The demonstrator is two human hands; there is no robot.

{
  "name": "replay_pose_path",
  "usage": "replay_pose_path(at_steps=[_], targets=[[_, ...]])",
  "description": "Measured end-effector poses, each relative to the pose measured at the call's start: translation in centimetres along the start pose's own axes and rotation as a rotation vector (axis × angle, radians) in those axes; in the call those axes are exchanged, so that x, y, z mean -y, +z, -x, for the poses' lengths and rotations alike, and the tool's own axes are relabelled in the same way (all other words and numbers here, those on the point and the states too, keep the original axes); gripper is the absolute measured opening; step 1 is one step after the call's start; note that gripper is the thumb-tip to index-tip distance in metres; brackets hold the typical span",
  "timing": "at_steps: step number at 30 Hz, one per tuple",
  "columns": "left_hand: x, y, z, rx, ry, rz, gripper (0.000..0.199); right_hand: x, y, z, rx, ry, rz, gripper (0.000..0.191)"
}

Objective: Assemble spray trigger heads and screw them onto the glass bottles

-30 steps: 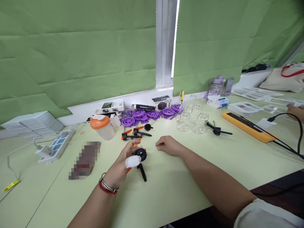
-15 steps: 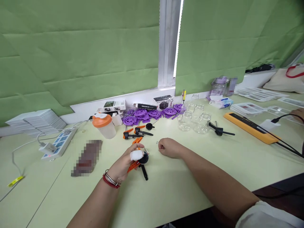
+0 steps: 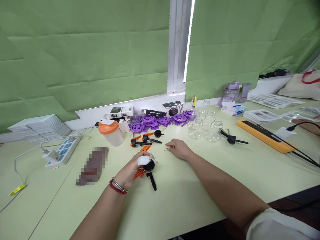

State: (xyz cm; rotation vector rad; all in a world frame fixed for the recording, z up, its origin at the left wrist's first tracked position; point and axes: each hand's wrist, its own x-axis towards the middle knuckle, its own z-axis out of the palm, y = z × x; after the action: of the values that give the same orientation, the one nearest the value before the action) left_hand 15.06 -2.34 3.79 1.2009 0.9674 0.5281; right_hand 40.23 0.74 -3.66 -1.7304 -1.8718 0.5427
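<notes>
My left hand (image 3: 131,168), its thumb wrapped in white, is closed around a round black cup-like part (image 3: 149,165). An orange piece (image 3: 140,173) shows beneath that hand; whether it joins the black part is hidden. A black rod-shaped piece (image 3: 152,182) sticks out below, and a thin metal pin (image 3: 154,157) lies just beyond. To the right, my right hand (image 3: 178,149) is low over the tabletop, thumb and forefinger pinched at a small metal piece (image 3: 167,147) that looks like a screw. Another tiny metal bit (image 3: 164,149) lies beside the fingertips.
Black-and-orange clamp assemblies (image 3: 141,142) and purple wheel-like parts (image 3: 162,121) lie beyond my hands. Clear jars (image 3: 195,129) stand right of them, near a black clamp part (image 3: 231,138). An orange-lidded shaker (image 3: 110,133) and a power strip (image 3: 63,153) are on the left.
The fingers of my right hand have gone from a curled fist to a pinch at the small metal piece. My left hand has tilted the black part slightly; the view has shifted a little.
</notes>
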Motion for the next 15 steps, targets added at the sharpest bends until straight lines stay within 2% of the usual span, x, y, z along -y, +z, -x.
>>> replay_pose_path(at_steps=[9,15], targets=[[0.8,-1.3,-0.9,0.007,-0.057,0.065,0.04,0.5,0.2,-1.4,0.068,0.04,0.007,0.006],[0.7,-1.4,-1.0,-0.004,-0.07,0.061,0.042,1.4,0.0,-0.8,0.058,0.022,-0.052,0.007]])
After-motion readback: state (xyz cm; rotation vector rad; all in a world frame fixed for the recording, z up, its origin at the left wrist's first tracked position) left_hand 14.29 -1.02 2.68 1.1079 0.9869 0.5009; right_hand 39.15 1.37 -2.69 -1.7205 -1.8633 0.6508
